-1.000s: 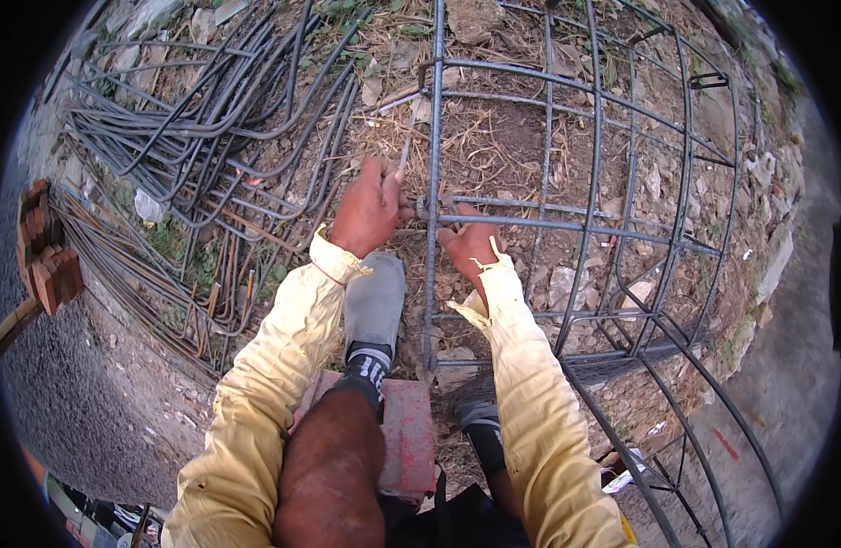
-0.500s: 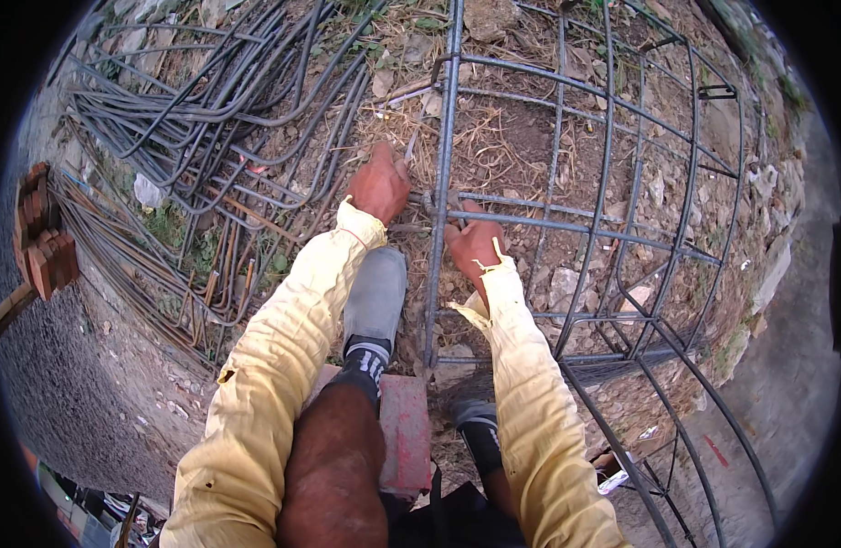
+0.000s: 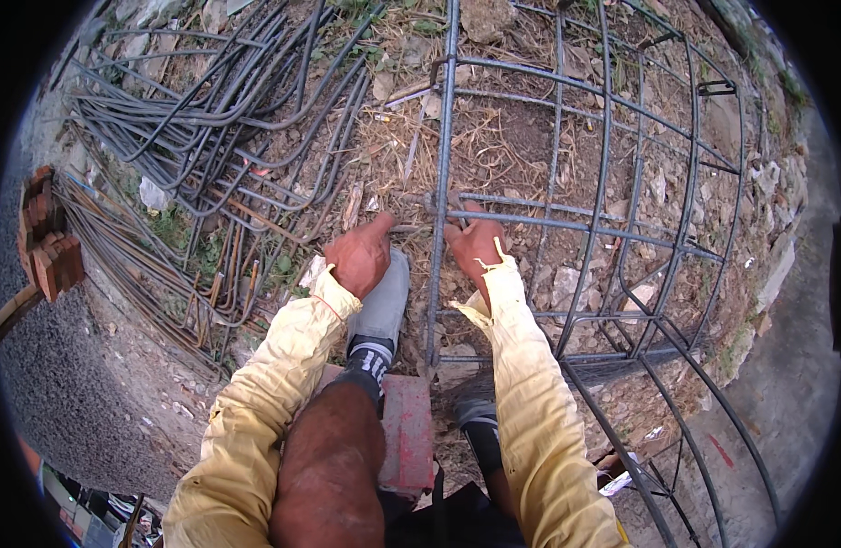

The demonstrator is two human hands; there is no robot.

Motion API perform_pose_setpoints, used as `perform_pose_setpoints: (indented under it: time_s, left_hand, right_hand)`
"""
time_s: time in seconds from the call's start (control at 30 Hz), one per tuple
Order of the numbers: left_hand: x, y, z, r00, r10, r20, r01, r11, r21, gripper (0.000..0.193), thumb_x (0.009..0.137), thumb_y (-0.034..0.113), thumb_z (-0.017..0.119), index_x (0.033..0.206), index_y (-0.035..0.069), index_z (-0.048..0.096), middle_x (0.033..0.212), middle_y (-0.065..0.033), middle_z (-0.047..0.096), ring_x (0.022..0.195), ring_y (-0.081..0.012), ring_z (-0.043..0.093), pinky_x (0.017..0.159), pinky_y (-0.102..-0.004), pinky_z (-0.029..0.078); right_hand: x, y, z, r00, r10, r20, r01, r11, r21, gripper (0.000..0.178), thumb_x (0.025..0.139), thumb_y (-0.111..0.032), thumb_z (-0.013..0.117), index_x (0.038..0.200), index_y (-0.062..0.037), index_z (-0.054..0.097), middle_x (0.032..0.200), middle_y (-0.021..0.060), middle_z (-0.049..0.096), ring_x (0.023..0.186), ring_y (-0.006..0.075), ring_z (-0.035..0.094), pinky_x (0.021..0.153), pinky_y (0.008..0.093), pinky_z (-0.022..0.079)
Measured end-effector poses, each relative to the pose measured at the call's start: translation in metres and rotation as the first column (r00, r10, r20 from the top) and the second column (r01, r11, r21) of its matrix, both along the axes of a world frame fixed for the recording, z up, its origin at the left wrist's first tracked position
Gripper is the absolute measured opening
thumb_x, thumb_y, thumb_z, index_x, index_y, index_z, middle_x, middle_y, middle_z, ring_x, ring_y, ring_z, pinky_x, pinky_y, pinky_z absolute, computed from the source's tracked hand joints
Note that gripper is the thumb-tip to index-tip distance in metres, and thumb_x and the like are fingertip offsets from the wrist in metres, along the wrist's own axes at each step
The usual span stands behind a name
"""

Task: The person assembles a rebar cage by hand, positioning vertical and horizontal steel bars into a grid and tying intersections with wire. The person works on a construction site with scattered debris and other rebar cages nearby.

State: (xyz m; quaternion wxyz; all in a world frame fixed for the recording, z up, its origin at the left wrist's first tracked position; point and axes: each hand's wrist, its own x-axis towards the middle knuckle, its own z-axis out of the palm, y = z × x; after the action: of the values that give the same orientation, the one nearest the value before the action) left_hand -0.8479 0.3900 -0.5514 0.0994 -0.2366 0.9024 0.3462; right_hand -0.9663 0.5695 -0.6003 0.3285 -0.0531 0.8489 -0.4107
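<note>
Anything in the right grip (image 3: 476,245) is too small to tell, and the top edge cuts the rebar cage (image 3: 592,226)

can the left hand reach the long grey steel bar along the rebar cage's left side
Probably yes: the bare left hand is just left of the long grey steel bar, and nothing bulky appears between them.
</note>
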Motion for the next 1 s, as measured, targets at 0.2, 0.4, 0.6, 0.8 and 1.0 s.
perform_pose_setpoints:
  time_s: [0.2,0.4,0.6,0.8,1.0]
  left_hand:
    - [-0.013,0.016,-0.003,0.984,-0.080,0.161,0.061,0.991,0.119,0.015,0.089,0.013,0.052,0.104,0.012,0.057,0.085,-0.0241,0.065,0.080,-0.0484,0.062,0.068,-0.0567,0.046]
    - [-0.015,0.011,-0.016,0.999,-0.030,0.040,0.010,0.907,0.420,0.012,0.092,0.013,0.056,0.102,0.009,0.062,0.071,-0.0173,0.063,0.058,-0.0315,0.061,0.052,-0.0441,0.047]
    - [-0.023,0.019,0.000,0.932,0.126,0.340,-0.355,0.508,0.785,0.016,0.097,0.020,0.058,0.103,0.006,0.063,0.067,0.0019,0.055,0.052,-0.0073,0.048,0.046,-0.0221,0.039]
    - [-0.021,0.045,-0.003,0.835,0.304,0.458,-0.520,0.165,0.838,0.025,0.097,0.021,0.061,0.116,0.005,0.063,0.075,-0.0012,0.061,0.061,-0.0079,0.054,0.054,-0.0206,0.044]
    - [-0.026,0.051,0.006,0.853,0.325,0.409,-0.479,0.177,0.860,0.026,0.097,0.022,0.062,0.117,0.005,0.064,0.090,0.0010,0.061,0.074,-0.0071,0.055,0.064,-0.0197,0.044]
  right_hand:
    - [-0.003,-0.014,0.032,0.998,0.063,0.014,-0.063,0.995,0.074,0.045,0.076,-0.018,0.075,0.117,-0.0041,0.064,0.080,0.0187,0.066,0.078,0.0334,0.066,0.073,0.0407,0.050]
    - [0.000,-0.005,0.009,0.999,0.026,-0.024,-0.025,0.999,0.031,0.048,0.075,-0.019,0.077,0.118,-0.0022,0.064,0.078,0.0160,0.065,0.075,0.0292,0.066,0.071,0.0392,0.050]
    - [0.001,-0.001,0.003,1.000,0.018,-0.015,-0.017,1.000,0.025,0.047,0.076,-0.018,0.076,0.118,-0.0014,0.063,0.078,0.0146,0.066,0.074,0.0268,0.065,0.070,0.0379,0.051]
    - [-0.005,-0.009,0.031,0.999,0.024,0.042,-0.025,1.000,0.008,0.048,0.078,-0.015,0.072,0.124,-0.0063,0.061,0.079,0.0136,0.067,0.072,0.0268,0.065,0.069,0.0376,0.051]
    - [-0.020,0.002,0.032,0.985,0.076,0.153,-0.081,0.996,0.023,0.054,0.080,-0.010,0.070,0.131,-0.0062,0.056,0.091,0.0119,0.069,0.079,0.0230,0.065,0.072,0.0350,0.051]
